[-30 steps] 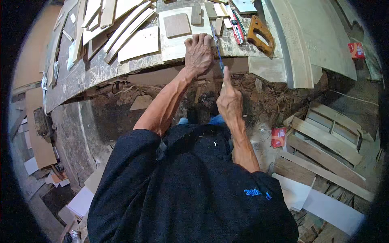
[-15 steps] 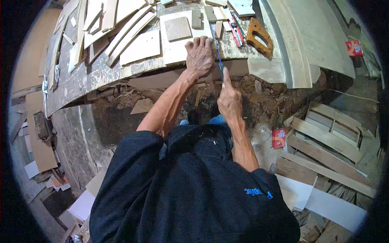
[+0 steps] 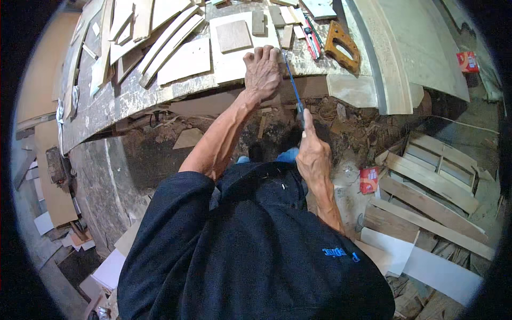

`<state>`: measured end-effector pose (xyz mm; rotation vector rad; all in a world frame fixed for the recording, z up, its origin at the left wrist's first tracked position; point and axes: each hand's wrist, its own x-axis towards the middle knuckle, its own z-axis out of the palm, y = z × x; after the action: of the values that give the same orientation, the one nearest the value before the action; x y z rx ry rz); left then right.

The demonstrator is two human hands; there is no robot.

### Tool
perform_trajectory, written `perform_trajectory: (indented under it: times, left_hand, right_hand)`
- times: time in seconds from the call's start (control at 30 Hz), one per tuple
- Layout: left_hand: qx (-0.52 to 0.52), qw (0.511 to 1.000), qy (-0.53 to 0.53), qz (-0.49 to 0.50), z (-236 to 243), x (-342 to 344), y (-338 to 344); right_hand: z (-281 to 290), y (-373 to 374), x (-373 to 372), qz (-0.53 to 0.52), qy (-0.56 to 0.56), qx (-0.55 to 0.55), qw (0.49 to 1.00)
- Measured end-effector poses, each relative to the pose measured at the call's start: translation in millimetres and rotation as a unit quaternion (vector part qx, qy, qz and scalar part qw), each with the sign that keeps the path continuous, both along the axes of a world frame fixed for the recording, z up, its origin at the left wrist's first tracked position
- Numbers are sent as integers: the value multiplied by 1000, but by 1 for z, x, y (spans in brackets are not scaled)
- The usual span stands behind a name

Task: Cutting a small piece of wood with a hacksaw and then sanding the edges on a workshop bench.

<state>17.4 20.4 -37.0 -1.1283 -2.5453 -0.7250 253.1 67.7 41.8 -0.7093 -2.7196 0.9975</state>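
Observation:
My left hand (image 3: 263, 74) presses down at the near right edge of a pale board (image 3: 222, 68), its fingers bent and the fingertips hidden. My right hand (image 3: 313, 152) is closed round the dark handle of a handsaw (image 3: 293, 81), its narrow blue blade seen nearly edge-on. The blade slants up and left from the handle, and its tip reaches the board's right edge beside my left fingers. A square brown wood piece (image 3: 234, 36) and a small grey-brown block (image 3: 258, 23) lie on the board beyond my left hand.
A yellow-handled saw (image 3: 342, 47), a red utility knife (image 3: 311, 41) and several wood strips (image 3: 172, 44) lie on the worn workbench (image 3: 128, 101). Long panels (image 3: 389, 58) lie along its right side. Boards (image 3: 426, 184) and a red packet (image 3: 368, 180) lie on the floor at right.
My right hand has drawn the handsaw back toward my body and slightly right, so more of the blue blade shows. My left hand has stayed in place on the board.

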Motion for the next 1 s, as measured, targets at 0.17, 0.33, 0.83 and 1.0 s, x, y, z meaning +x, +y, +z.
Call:
perform_trajectory:
  times: [0.17,0.33,0.83,1.0]
  left_hand:
    - [3,1000,24,-6,-3,-3,0]
    - [9,999,46,-1,-9,-3,-1]
    - [-47,998,-32,10,1,2,-3]
    - [-25,1000,7,8,0,-1,-2]
  right_hand:
    - [-3,12,-50,30,33,31,999]
    - [11,6,-20,19,-11,-8,1000]
    - [7,9,-49,24,-16,50,998]
    - [15,11,-40,20,-54,21,998]
